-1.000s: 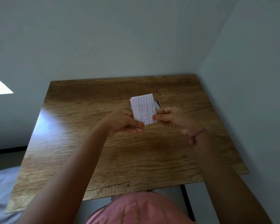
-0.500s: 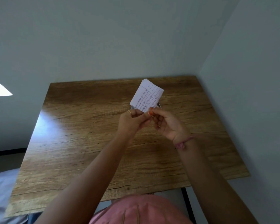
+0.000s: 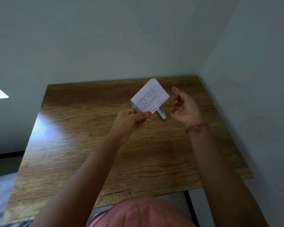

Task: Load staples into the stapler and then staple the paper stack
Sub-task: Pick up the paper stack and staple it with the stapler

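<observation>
My left hand (image 3: pixel 132 120) pinches the lower corner of a small stack of lined white paper (image 3: pixel 150 96) and holds it tilted above the table. My right hand (image 3: pixel 184 106) hovers to the right of the paper, palm up, fingers loosely curled, holding nothing. A silver stapler (image 3: pixel 161 113) lies on the wooden table (image 3: pixel 88 145) just beneath the paper, its far end hidden by the sheets. A small blue object (image 3: pixel 133 105) peeks out under the paper's left edge.
The table stands in a corner, with grey walls (image 3: pixel 252 79) behind it and to its right. A pink garment (image 3: pixel 138 212) is at the near edge. A black table leg (image 3: pixel 191 208) shows at the lower right.
My right hand has let go of the paper and moved off to the right. My left hand alone holds the stack, now tilted further to the right, and the stapler shows beneath it.
</observation>
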